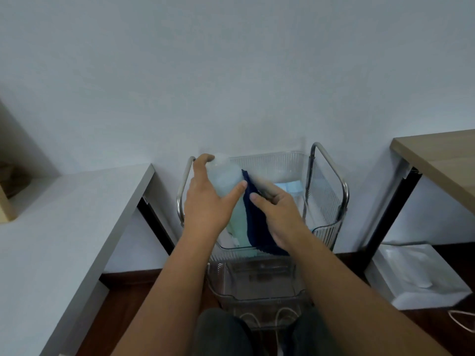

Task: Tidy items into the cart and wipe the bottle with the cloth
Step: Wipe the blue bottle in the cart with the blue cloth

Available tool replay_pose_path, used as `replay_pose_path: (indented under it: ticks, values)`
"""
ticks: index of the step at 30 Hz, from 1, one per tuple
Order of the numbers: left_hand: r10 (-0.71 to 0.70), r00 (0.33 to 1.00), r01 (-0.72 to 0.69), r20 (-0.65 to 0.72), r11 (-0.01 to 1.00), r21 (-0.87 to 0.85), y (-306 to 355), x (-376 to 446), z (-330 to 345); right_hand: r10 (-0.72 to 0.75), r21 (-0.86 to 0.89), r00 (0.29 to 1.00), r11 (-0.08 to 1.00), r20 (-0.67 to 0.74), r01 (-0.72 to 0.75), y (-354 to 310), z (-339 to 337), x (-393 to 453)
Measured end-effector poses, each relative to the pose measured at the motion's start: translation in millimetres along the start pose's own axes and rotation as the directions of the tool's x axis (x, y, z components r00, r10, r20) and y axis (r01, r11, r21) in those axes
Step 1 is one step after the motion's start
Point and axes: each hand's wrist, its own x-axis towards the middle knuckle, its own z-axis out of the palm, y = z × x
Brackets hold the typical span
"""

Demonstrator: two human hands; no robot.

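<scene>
Left hand (205, 199): wrapped round the pale translucent bottle (226, 181), thumb across the near face, fingers over the top end at 11 o'clock. Bottle held tilted above the top basket of the clear rolling cart (326, 191), base end toward the near rim.

Right hand (276, 214): pinching the dark blue cloth (257, 227), pressed against the bottle's 3 o'clock side; cloth hanging down to the basket's near rim.

Risks, as judged:
- Slip of the smooth bottle under a sideways wiping push, grip being one-handed; drop into the basket or past the near rim to the floor.
- Cloth tail catching on the chrome cart handle (331, 163) or the basket rim.
- Shove on the cart, likely on wheels, setting it rolling toward the wall.
- Leak, should the cap be loose; cap not visible.

Hidden or unclear:
- Bottle cap and neck behind the left fingers; label, if any, lost to motion blur.
- Basket contents: a light blue packet (290, 187) at 2 o'clock and white items, kind not readable.
- Lower cart tiers seen only through the clear walls.
- Grey desk (77, 214) at 9 o'clock and wooden desk (437, 155) at 3 o'clock cut off by the frame.
- Wheels out of view.
</scene>
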Motion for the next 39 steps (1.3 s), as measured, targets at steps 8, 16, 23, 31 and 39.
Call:
replay_pose_path:
  ticks: [8, 16, 23, 31, 39]
  values:
    - [-0.08, 0.99, 0.078, -0.115, 0.997, -0.025, -2.3, 7.6, 8.0, -0.015, -0.573, 0.988, 0.813, 0.152, 0.1, 19.2, 18.2, -9.6]
    - [-0.28, 0.921, 0.113, -0.27, 0.856, -0.504, -4.1, 14.2, -21.9, -0.116, -0.678, 0.992, 0.733, -0.043, 0.056, 26.8, 13.4, -19.0]
    - [-0.145, 0.977, -0.013, -0.156, 0.69, -0.724, 6.3, 23.2, -33.1, -0.268, -0.526, 0.96, 0.806, 0.088, 0.273, -27.7, 57.5, 5.5]
    - [0.268, 0.94, -0.34, -0.21, 0.71, -0.617, 25.1, 9.0, -49.8, -0.124, -0.412, 0.973, 0.911, -0.197, 0.032, -37.6, 2.8, 35.2]
    - [0.294, 0.943, -0.033, 0.154, 0.543, -0.839, 29.6, 28.7, -64.1, 0.51, 0.539, 0.78, 0.797, -0.362, -0.272, -20.4, -21.5, 14.6]
